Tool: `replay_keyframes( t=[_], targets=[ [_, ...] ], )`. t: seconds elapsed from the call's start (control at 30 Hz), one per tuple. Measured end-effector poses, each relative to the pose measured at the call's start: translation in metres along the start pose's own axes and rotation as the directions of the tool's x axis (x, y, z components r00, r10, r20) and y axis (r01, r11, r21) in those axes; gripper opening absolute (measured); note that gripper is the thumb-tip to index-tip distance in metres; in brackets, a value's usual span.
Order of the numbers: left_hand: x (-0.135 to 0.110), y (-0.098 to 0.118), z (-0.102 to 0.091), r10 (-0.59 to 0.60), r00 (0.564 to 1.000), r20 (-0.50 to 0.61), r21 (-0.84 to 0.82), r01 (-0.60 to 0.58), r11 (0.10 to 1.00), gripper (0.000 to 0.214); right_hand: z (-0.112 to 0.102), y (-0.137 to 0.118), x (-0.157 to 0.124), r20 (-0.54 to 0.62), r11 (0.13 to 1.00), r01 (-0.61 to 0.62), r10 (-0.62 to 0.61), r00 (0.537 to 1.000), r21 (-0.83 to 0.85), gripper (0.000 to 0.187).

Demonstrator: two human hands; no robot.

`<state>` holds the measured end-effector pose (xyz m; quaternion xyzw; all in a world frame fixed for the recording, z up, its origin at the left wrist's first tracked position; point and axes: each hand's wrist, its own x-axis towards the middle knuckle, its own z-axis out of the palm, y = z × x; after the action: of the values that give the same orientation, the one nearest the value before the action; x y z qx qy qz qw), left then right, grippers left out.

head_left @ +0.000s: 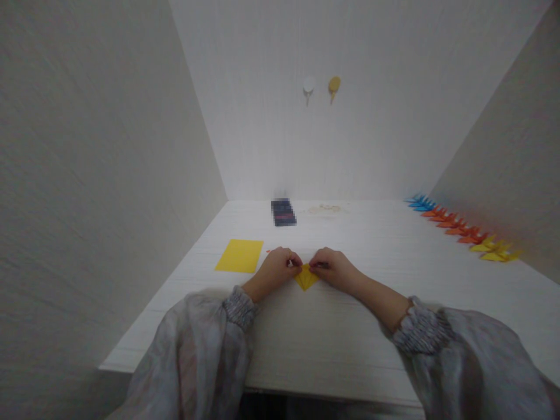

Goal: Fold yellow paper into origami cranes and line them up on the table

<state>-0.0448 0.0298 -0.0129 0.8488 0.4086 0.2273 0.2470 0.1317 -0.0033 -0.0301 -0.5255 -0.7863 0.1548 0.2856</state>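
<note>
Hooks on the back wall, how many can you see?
2. The white hook is on the left and the yellow hook is just to its right, both on the back wall. I see no sign of others hidden.

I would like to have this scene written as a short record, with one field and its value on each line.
Left hand: fingers pinching the folded yellow paper at its left side
Right hand: fingers pinching the same paper at its right side
Left of the hands: flat yellow sheet on the white table
Right side of table: row of folded paper shapes, blue farthest, then orange, yellow nearest
Toward back of table: dark object, too pixelated to identify
Back wall: white hook and yellow hook
</note>
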Motion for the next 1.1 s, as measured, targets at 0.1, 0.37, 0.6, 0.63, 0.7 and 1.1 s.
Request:
replay_keyframes(
  t=[0.1, 0.37, 0.6, 0.63, 0.7, 1.1],
  targets=[
    [0.001, -0.002, 0.0, 0.007, 0.999, 0.032, -0.011, -0.007, 1.0, 0.017, 0.001, 0.001, 0.0, 0.017, 1.0, 0.017, -0.017, 1.0, -0.025, 0.015],
    [0.003, -0.013, 0.001, 0.061, 0.997, 0.05, 0.07, -0.064, 0.995, 0.02, -0.001, 0.002, 0.0, 0.053, 0.989, 0.083, -0.077, 0.996, -0.125, 0.016],
    [0.003, -0.01, -0.003, 0.146, 0.983, 0.109, 0.147, -0.161, 0.976, 0.02, -0.001, 0.0, -0.001, 0.081, 0.964, 0.178, -0.165, 0.983, -0.198, 0.015],
    [0.004, -0.011, -0.003, 0.185, 0.975, 0.123, 0.156, -0.203, 0.967, 0.02, -0.001, 0.0, 0.0, 0.087, 0.958, 0.194, -0.179, 0.98, -0.212, 0.015],
    [0.004, -0.012, -0.004, 0.268, 0.953, 0.143, 0.16, -0.289, 0.944, 0.02, -0.002, -0.001, 0.0, 0.101, 0.946, 0.222, -0.203, 0.974, -0.235, 0.016],
    [0.003, -0.017, -0.001, 0.197, 0.96, 0.201, 0.112, -0.222, 0.969, 0.021, 0.002, 0.005, -0.001, 0.104, 0.931, 0.258, -0.239, 0.966, -0.259, 0.01]
  ],
)
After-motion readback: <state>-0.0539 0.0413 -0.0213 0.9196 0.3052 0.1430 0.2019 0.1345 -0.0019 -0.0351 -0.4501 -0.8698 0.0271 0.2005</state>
